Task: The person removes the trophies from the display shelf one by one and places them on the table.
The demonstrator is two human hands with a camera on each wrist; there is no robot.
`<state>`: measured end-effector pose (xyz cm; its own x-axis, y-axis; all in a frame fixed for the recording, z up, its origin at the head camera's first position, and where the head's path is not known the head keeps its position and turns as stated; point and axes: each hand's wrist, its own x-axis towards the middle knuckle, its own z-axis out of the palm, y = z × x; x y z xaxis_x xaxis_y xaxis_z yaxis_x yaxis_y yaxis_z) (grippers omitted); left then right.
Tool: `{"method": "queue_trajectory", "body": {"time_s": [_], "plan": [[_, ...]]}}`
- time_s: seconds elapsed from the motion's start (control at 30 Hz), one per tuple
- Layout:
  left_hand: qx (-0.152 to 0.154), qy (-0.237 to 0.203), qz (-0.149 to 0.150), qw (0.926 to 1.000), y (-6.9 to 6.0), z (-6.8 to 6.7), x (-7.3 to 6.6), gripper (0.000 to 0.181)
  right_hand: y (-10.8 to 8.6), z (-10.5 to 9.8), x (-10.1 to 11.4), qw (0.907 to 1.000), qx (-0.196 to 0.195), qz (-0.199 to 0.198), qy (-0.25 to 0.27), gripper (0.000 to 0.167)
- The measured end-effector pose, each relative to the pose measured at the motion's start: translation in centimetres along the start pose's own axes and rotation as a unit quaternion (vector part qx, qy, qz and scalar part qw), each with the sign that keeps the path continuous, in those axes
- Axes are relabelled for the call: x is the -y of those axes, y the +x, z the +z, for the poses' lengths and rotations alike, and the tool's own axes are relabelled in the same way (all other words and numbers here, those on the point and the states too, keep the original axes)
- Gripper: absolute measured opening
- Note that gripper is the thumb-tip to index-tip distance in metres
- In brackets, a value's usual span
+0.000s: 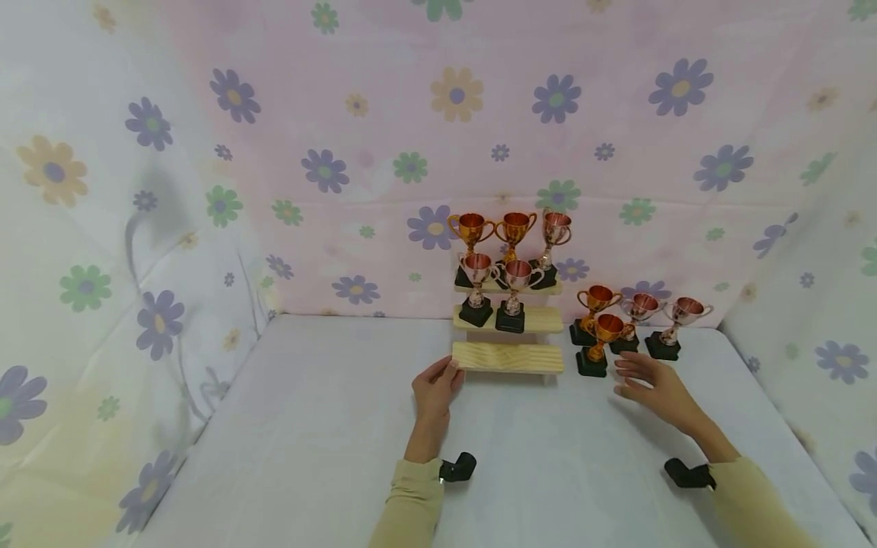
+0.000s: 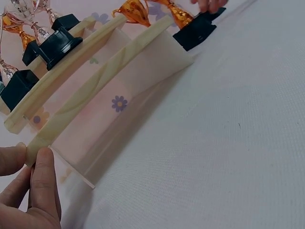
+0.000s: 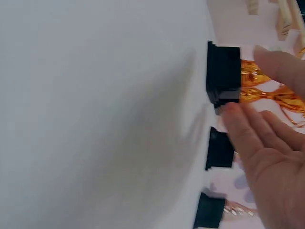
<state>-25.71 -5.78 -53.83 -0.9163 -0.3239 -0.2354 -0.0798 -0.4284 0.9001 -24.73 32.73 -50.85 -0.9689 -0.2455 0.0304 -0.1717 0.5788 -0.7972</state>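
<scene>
A three-step wooden display stand [image 1: 507,357] holds small trophies with black bases. My left hand [image 1: 433,392] pinches the left end of its lowest step between thumb and fingers, as the left wrist view also shows. Two gold trophies and a rose-gold one [image 1: 556,228] are on the top step; two more rose-gold trophies [image 1: 518,275] stand on the middle step. Right of the stand, my right hand [image 1: 654,388] reaches beside the front gold trophy [image 1: 608,329], fingers extended and thumb apart. In the right wrist view its fingertips are close to that trophy's black base [image 3: 224,71]; contact is unclear.
Behind the front gold trophy stand another gold trophy [image 1: 598,297] and two rose-gold ones, the outer one [image 1: 687,310] farthest right. A white cloth [image 1: 329,426] covers the table. Flower-patterned fabric [image 1: 384,152] hangs at the back and sides.
</scene>
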Motion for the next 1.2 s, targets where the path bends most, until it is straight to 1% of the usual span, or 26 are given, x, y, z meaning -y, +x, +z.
{"method": "queue_trajectory", "body": {"time_s": [0.13,0.23,0.33,0.4,0.43,0.47,0.53,0.6,0.67,0.73,0.83,0.9,0.97,1.03,1.13,1.2], "plan": [[-0.001,0.0,-0.002,1.0,-0.2,0.1,0.0,0.028,-3.4,-0.7,1.2,0.9979,0.057,0.012,-0.026,0.061],[-0.004,-0.004,0.001,1.0,-0.3,0.1,-0.1,0.029,-5.0,-0.4,2.6,0.9952,0.095,0.012,-0.021,0.054],[-0.002,-0.007,0.003,1.0,-0.3,0.0,-0.3,0.029,-5.4,0.8,4.3,0.9929,0.118,-0.005,0.01,0.048],[-0.001,-0.009,0.004,1.0,-0.2,-0.1,-0.4,0.029,-4.9,2.0,5.6,0.9918,0.122,-0.02,0.034,0.044],[-0.001,-0.008,0.004,1.0,-0.2,-0.1,-0.3,0.029,-4.6,2.7,6.2,0.9917,0.117,-0.026,0.045,0.043],[-0.002,-0.007,0.003,1.0,-0.1,-0.1,-0.3,0.029,-4.2,3.4,6.9,0.992,0.109,-0.034,0.054,0.042],[-0.003,-0.004,0.001,1.0,0.0,-0.1,-0.2,0.029,-3.4,4.8,8.2,0.9935,0.08,-0.047,0.066,0.04],[-0.008,-0.002,0.001,1.0,0.0,0.0,0.0,0.029,-2.5,5.9,9.3,0.9949,0.035,-0.065,0.069,0.038],[-0.008,0.0,-0.002,1.0,-0.1,0.1,0.0,0.029,-1.5,6.9,10.3,0.9928,-0.017,-0.092,0.075,0.036],[-0.005,0.0,-0.009,0.9999,-0.1,0.1,0.1,0.029,-0.4,7.6,11.2,0.9858,-0.078,-0.12,0.087,0.035],[-0.005,0.0,-0.015,0.9999,-0.2,0.0,0.0,0.028,1.5,8.9,12.2,0.9661,-0.161,-0.153,0.132,0.04],[-0.006,-0.001,-0.014,0.9999,-0.3,-0.1,0.0,0.028,2.7,9.7,12.9,0.9535,-0.198,-0.153,0.168,0.047],[-0.006,-0.004,-0.01,0.9999,-0.2,-0.2,0.0,0.028,3.7,10.4,13.6,0.9443,-0.219,-0.144,0.199,0.054],[-0.002,-0.007,-0.007,1.0,-0.2,-0.1,0.0,0.029,4.3,10.8,14.6,0.938,-0.23,-0.129,0.225,0.06],[0.003,-0.005,-0.01,0.9999,-0.2,0.0,0.0,0.029,4.9,10.9,16.3,0.9323,-0.238,-0.115,0.246,0.068],[0.002,-0.004,-0.009,0.9999,-0.2,0.1,0.0,0.029,5.3,10.7,17.2,0.93,-0.237,-0.116,0.256,0.072]]}}
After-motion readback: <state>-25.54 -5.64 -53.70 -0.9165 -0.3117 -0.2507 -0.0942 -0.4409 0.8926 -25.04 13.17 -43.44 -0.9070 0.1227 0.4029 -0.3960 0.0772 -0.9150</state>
